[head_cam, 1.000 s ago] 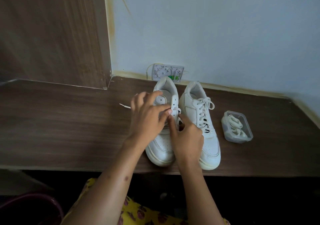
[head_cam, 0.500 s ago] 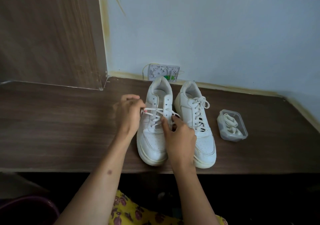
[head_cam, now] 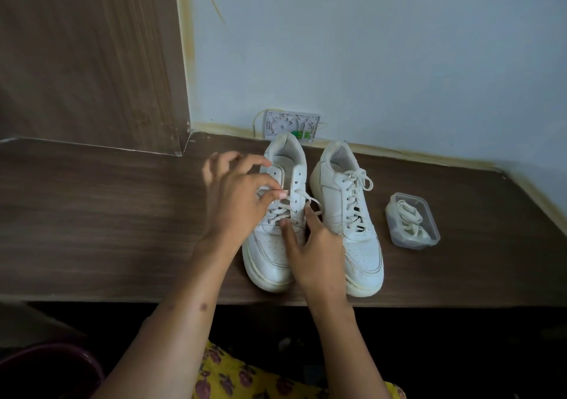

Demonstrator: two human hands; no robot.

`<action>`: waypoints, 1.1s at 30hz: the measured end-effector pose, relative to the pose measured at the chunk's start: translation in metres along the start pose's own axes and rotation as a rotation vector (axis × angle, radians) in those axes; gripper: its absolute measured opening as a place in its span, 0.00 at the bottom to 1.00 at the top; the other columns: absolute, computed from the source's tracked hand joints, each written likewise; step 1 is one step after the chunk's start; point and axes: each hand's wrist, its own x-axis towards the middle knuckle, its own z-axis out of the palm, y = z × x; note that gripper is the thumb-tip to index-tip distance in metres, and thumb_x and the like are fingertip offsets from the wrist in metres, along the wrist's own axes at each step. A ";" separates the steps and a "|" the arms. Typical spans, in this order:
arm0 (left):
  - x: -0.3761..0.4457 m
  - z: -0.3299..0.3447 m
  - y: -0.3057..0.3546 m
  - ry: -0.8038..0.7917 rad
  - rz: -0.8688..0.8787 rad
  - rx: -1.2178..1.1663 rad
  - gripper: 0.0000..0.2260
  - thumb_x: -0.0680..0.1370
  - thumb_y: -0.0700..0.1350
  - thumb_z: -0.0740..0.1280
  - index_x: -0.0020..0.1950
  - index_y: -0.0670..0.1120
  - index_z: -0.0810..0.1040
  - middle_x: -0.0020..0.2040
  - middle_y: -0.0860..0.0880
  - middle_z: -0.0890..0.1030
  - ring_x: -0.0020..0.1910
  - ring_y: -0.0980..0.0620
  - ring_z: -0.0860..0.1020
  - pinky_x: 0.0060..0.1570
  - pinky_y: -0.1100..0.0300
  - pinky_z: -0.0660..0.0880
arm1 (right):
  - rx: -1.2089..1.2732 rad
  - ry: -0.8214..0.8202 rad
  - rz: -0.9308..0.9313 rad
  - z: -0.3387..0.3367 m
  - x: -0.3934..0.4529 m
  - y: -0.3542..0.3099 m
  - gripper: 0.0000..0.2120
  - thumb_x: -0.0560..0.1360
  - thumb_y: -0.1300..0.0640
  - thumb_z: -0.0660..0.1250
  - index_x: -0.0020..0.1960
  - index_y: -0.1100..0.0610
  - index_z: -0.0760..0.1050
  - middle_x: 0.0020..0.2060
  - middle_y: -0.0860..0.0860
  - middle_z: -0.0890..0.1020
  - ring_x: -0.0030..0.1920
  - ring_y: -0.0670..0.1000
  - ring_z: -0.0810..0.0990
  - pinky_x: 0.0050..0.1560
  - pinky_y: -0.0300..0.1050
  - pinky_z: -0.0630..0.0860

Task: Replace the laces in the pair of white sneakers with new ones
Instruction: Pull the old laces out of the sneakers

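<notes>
While I look down at the wooden desk (head_cam: 92,220), going left to right: a dark purple bin (head_cam: 46,371) sits low at the near-left corner, below the desk edge. A wood panel (head_cam: 92,55) stands at far left, and a pale blue wall (head_cam: 383,45) runs right behind the desk.

My left hand (head_cam: 236,202) is over the left sneaker (head_cam: 276,211), thumb and forefinger pinching the old lace (head_cam: 277,211) around the middle eyelets; the other fingers are curled loosely above, holding nothing that I can see. The lace is crossed through the lower eyelets only; the top eyelets are bare.

My right hand (head_cam: 313,251) rests on that same sneaker's toe side. Its index finger is straight and presses on the lower lacing; the thumb is straight too, touching a loose lace end at the sneaker's right edge. It grasps nothing.

Both sneakers stand upright, side by side at mid-desk, close together. Their long axes run near to far, toes at the near edge, heels toward the wall. The right sneaker (head_cam: 346,214) is fully laced, with a bow near the top.

Behind the heels a white wall socket plate (head_cam: 291,125) sits against the wall.

Right of the pair, apart from it, a clear plastic container (head_cam: 412,219) with no lid holds the coiled new laces (head_cam: 409,219).
</notes>
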 end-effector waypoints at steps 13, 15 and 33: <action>0.000 0.004 -0.011 0.182 -0.298 -0.211 0.08 0.80 0.39 0.61 0.55 0.43 0.79 0.59 0.46 0.77 0.56 0.39 0.73 0.56 0.44 0.68 | 0.105 0.017 0.125 -0.004 0.002 -0.006 0.26 0.77 0.43 0.67 0.72 0.52 0.71 0.34 0.47 0.77 0.41 0.52 0.81 0.49 0.50 0.78; 0.000 -0.001 -0.018 0.075 -0.547 -0.232 0.12 0.84 0.45 0.57 0.60 0.42 0.76 0.63 0.43 0.73 0.61 0.37 0.70 0.57 0.43 0.67 | 0.099 0.015 0.115 -0.004 0.002 -0.006 0.25 0.77 0.43 0.66 0.71 0.52 0.72 0.31 0.46 0.76 0.37 0.50 0.79 0.49 0.49 0.78; -0.001 0.008 0.002 0.017 0.075 -0.046 0.04 0.71 0.51 0.76 0.43 0.58 0.84 0.57 0.59 0.79 0.57 0.46 0.71 0.60 0.52 0.59 | 0.093 0.010 0.099 -0.001 0.005 -0.003 0.27 0.76 0.42 0.66 0.71 0.52 0.71 0.36 0.46 0.75 0.43 0.53 0.80 0.51 0.51 0.77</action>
